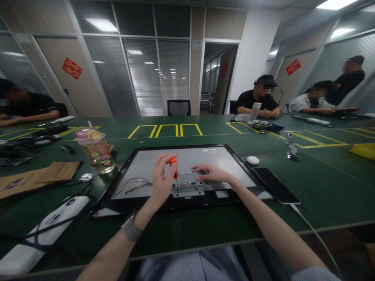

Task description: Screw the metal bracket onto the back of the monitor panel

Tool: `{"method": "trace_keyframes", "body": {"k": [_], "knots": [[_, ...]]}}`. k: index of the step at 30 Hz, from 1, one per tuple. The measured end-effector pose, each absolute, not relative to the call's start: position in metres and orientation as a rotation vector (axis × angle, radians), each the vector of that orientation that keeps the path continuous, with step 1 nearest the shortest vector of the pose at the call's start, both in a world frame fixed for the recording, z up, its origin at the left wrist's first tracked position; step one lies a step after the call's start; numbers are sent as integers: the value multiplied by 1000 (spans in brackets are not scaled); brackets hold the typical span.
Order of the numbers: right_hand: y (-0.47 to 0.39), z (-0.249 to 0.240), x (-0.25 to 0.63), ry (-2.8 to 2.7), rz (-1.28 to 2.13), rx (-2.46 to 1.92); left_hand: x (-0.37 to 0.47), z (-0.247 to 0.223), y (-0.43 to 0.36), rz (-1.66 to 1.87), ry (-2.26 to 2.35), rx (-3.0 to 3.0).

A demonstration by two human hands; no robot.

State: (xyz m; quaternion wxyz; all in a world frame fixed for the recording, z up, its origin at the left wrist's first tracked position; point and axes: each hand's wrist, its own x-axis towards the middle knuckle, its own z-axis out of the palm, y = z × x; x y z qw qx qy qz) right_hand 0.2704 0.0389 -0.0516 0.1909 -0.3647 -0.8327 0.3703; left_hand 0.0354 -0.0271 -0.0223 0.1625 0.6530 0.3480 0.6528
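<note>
A flat display panel with a black frame and grey back point(181, 158) lies on the green table. Near its front edge is a metal bracket with connectors point(189, 190). My left hand point(163, 175) is wrapped round an orange and black screwdriver point(174, 166), held upright with its shaft pointing down at the bracket's left end. My right hand point(211, 173) rests on the panel behind and to the right of the bracket, fingers spread. Thin wires point(131, 183) run over the panel to the left of my left hand.
On the left stand a pink-lidded bottle point(96, 152), a brown paper bag point(41, 175) and a white power strip point(47, 230) with black cables. A phone point(275, 184) and white earbud case point(252, 160) lie right. Several people sit or stand beyond.
</note>
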Motion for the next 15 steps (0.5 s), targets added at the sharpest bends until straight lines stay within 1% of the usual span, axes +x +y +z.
{"method": "trace_keyframes", "body": {"k": [5,11,15], "knots": [[37,-49,271,-2333,1042,-1023,37,-22,-30,1813,944,1695],[37,-50,271,-2332,1031,-1048,34,-23,-26,1863,1001,1856],[38,-51,271,-2335,1036,-1054,34,-22,-28,1830,951,1870]]}}
